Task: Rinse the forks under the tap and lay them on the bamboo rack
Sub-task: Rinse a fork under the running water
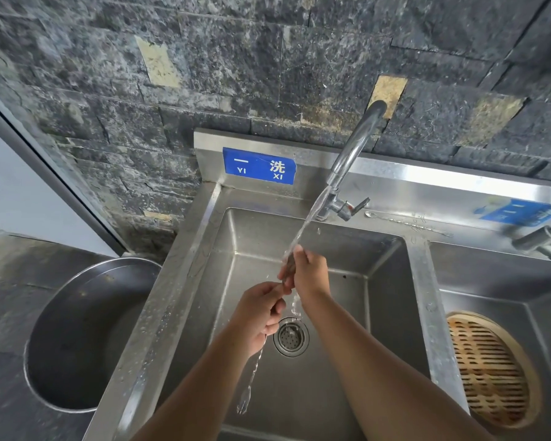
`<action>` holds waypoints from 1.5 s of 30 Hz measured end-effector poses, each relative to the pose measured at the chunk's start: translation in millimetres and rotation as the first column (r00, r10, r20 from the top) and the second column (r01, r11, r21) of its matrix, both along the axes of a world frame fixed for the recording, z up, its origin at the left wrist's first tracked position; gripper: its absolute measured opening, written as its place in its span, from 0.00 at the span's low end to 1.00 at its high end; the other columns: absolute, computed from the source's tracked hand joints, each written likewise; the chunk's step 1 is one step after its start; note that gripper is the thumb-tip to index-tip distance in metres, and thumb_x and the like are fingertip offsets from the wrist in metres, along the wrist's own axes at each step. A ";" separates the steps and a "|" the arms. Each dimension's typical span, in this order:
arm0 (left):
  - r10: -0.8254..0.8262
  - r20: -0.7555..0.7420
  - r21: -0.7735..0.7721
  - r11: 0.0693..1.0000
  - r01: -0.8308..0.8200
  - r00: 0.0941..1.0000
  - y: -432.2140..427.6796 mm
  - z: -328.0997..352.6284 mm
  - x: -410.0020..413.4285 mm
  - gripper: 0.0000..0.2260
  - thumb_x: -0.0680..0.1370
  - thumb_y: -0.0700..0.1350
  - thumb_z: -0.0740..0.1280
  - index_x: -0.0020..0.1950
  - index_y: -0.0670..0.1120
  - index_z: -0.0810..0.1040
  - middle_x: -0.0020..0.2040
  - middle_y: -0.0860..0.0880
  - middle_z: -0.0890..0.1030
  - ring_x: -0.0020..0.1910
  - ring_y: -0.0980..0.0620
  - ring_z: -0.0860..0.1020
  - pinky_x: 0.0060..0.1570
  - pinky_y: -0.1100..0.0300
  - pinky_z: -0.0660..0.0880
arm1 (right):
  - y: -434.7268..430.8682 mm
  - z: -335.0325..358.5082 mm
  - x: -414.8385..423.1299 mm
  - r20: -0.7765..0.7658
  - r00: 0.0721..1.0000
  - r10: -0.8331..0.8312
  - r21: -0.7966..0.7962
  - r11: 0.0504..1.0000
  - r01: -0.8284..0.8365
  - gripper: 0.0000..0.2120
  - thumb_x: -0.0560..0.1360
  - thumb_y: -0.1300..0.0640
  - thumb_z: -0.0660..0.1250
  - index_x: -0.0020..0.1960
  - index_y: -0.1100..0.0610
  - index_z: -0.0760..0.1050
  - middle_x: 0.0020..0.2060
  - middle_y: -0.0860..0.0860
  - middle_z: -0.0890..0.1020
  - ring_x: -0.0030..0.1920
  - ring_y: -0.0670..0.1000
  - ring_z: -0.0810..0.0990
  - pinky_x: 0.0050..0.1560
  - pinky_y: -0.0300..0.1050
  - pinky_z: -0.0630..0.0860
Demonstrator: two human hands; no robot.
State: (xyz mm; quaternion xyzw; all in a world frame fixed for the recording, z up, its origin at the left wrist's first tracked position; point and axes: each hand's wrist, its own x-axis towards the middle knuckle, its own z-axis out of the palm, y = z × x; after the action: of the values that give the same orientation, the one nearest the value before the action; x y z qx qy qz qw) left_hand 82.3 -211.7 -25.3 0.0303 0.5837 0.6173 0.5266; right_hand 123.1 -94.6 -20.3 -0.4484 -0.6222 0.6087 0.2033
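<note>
Two hands meet in the water stream [303,230] from the tap [353,154], over the left sink [363,259]. The left hand [260,310] has its fingers curled around a thin fork [243,405], which hangs toward 7 o'clock, prongs lowest, beside the drain [290,337]. The right hand [309,272], at 1 o'clock from the left one, pinches the fork's upper end with bent fingertips, though this part is blurred. Another thin piece of cutlery [407,223] lies on the ledge at 2 o'clock. The bamboo rack [490,370] sits in the right sink [490,281] at 4 o'clock. At 9 o'clock stands a round metal bowl [86,332].
</note>
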 end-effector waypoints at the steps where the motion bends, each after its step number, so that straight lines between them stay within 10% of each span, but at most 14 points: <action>1: -0.003 -0.018 -0.006 1.000 0.003 1.000 1.0 0.1 -0.4 0.08 0.81 0.41 0.62 0.45 0.43 0.78 0.27 0.51 0.69 0.20 0.57 0.58 0.19 0.68 0.52 | 1.6 0.1 -0.3 -0.010 1.000 0.002 -0.012 1.000 -0.002 0.25 0.85 0.56 0.54 0.35 0.69 0.76 0.22 0.54 0.80 0.18 0.50 0.73 0.23 0.38 0.73; 8: 0.008 -0.116 -0.067 0.998 -0.015 0.993 11.8 3.7 -11.3 0.08 0.80 0.40 0.62 0.43 0.43 0.78 0.27 0.51 0.68 0.22 0.56 0.59 0.22 0.66 0.52 | 9.0 1.2 1.7 -0.092 0.978 0.187 0.013 0.982 -0.187 0.04 0.78 0.66 0.67 0.49 0.59 0.77 0.31 0.51 0.83 0.27 0.49 0.77 0.30 0.42 0.75; 22: -0.007 -0.468 0.028 0.999 0.023 0.884 48.1 30.2 -20.1 0.14 0.82 0.45 0.59 0.39 0.46 0.78 0.24 0.56 0.70 0.22 0.59 0.64 0.23 0.65 0.60 | 34.8 26.0 -5.8 -0.031 0.999 0.037 0.163 0.986 -0.032 0.12 0.79 0.61 0.63 0.40 0.67 0.78 0.27 0.58 0.78 0.31 0.54 0.76 0.38 0.59 0.78; 41: 0.021 -0.546 0.044 0.999 0.004 0.837 2.3 2.6 4.9 0.13 0.83 0.38 0.57 0.38 0.42 0.70 0.30 0.47 0.63 0.27 0.54 0.59 0.25 0.64 0.58 | 73.7 77.3 -26.3 -0.015 0.999 0.044 0.205 0.978 -0.040 0.15 0.79 0.63 0.60 0.37 0.52 0.78 0.36 0.49 0.83 0.21 0.41 0.69 0.28 0.41 0.68; 45: 0.041 -0.542 0.089 0.996 0.009 0.840 1.8 4.4 0.3 0.13 0.83 0.39 0.58 0.38 0.42 0.72 0.30 0.46 0.66 0.25 0.54 0.61 0.23 0.61 0.58 | 81.9 96.8 -27.9 -0.051 0.998 0.034 0.229 0.973 -0.022 0.14 0.81 0.57 0.62 0.39 0.53 0.80 0.24 0.42 0.78 0.24 0.42 0.72 0.30 0.40 0.71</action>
State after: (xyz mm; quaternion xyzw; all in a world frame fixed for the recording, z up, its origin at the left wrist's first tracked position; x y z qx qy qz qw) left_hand 82.6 -209.9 -21.0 0.2223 0.6813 0.6129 0.3329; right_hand 95.2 -12.6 76.5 -0.3964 -0.6883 0.5482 0.2617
